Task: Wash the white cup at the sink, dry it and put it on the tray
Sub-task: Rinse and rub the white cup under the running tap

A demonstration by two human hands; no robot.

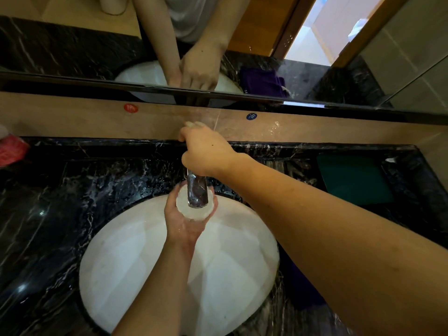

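My left hand (pixel 183 221) holds the white cup (pixel 194 210) over the back of the white sink basin (pixel 135 263), right under the chrome tap spout (pixel 197 192). The cup's mouth faces up and the spout hides its middle. My right hand (pixel 206 151) reaches forward and is closed on the tap handle above the spout; the handle itself is hidden under the hand. A dark green tray (pixel 354 179) lies on the black marble counter (pixel 48 202) to the right of the sink.
A purple cloth (pixel 300 284) lies by the basin's right rim under my right forearm. A red item (pixel 11 151) sits at the far left of the counter. A mirror (pixel 72 44) runs along the back wall above a beige ledge.
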